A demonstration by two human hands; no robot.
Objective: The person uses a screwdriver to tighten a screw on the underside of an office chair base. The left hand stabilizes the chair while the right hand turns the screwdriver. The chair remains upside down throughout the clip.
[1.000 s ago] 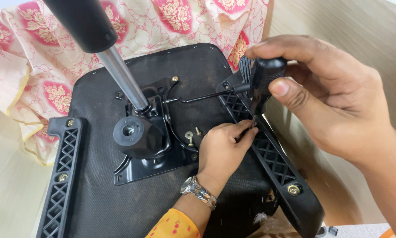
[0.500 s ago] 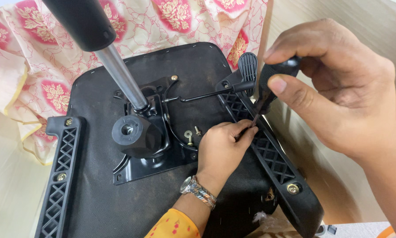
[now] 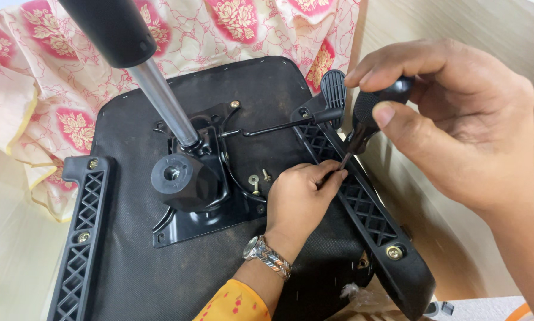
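Observation:
My right hand [image 3: 457, 137] is closed around the black handle of a screwdriver [image 3: 371, 110]. Its shaft slants down-left to a tip at the right armrest bracket [image 3: 368, 214] of an upturned black chair seat [image 3: 160, 279]. A smaller hand [image 3: 299, 199] with a metal wristwatch and a yellow sleeve reaches in from the bottom edge; it looks like another person's. Its fingertips pinch something small right at the screwdriver tip. My left hand is out of view.
A gas-lift column [image 3: 154, 89] rises from the seat's metal mechanism plate [image 3: 201, 208]. A lever rod with a ribbed paddle [image 3: 332, 89] runs beside it, and loose screws [image 3: 260, 178] lie on the plate. The left armrest bracket [image 3: 80, 238] is bolted on. Floral cloth [image 3: 41, 77] lies underneath.
My right hand has shifted slightly right and re-wrapped its fingers on the screwdriver handle. The tip and the smaller hand stay at the same spot on the bracket.

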